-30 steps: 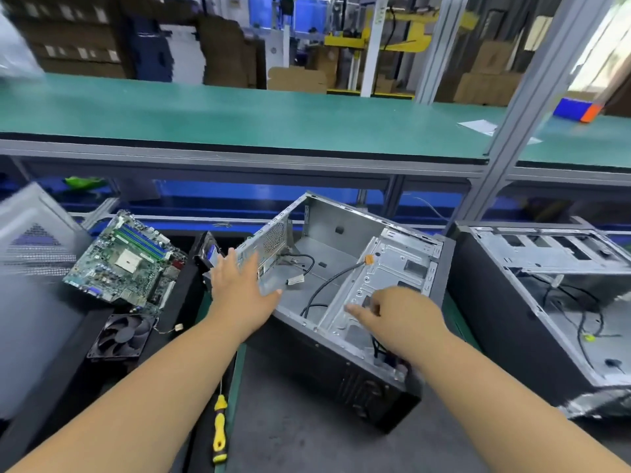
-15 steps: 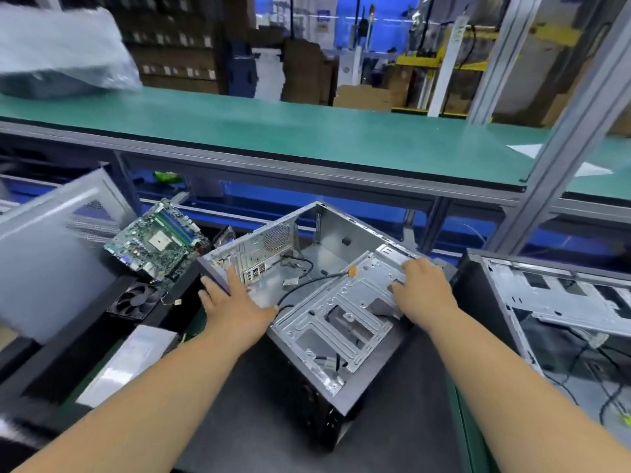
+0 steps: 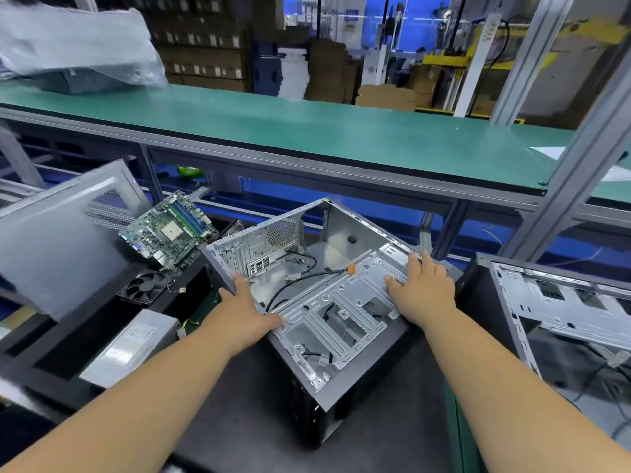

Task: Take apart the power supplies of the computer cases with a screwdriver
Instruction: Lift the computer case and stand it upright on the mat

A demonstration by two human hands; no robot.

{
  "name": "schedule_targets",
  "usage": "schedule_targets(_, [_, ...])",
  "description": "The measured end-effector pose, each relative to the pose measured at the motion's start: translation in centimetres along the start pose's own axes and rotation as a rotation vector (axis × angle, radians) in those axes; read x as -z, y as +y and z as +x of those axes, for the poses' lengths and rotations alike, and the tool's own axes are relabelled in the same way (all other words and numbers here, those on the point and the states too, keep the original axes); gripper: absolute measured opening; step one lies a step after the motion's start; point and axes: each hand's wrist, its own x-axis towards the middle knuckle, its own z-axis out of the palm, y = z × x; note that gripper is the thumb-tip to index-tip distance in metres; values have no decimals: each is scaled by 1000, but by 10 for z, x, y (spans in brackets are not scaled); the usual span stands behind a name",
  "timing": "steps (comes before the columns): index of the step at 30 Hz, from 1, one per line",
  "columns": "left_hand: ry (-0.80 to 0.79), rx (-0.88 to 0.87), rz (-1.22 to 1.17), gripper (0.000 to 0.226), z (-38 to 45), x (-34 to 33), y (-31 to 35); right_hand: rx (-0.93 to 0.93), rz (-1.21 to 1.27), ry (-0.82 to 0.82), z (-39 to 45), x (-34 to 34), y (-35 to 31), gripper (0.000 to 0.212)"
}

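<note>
Green shelving ran behind a dark desk (image 3: 239,397) where the open computer case (image 3: 307,295) sat between both hands. The left hand (image 3: 244,310) gripped its left rim, fingers curled over the edge. The right hand (image 3: 421,290) lay flat, fingers spread, on the metal frame. Left of the left hand lay a power supply (image 3: 131,348), fan (image 3: 145,286) and motherboard (image 3: 169,230); right of the right hand stood a second case (image 3: 560,308).

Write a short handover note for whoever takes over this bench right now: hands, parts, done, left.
Left hand grips the left rim of the open grey metal computer case; right hand rests flat on its silver drive bracket.
Done: the silver boxy power supply, green motherboard and black fan lie out at left.
Left: the second open case at right. No screwdriver is in view.
</note>
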Motion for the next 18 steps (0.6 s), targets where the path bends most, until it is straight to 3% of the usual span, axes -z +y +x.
schedule_targets(8, [-10,-51,-82,125,6,2,-3,-45,-26,-13,-13,-2,-2,81])
schedule_targets(18, [-132,-197,-297,117,35,24,-18,-247,-21,-26,-53,-12,-21,89])
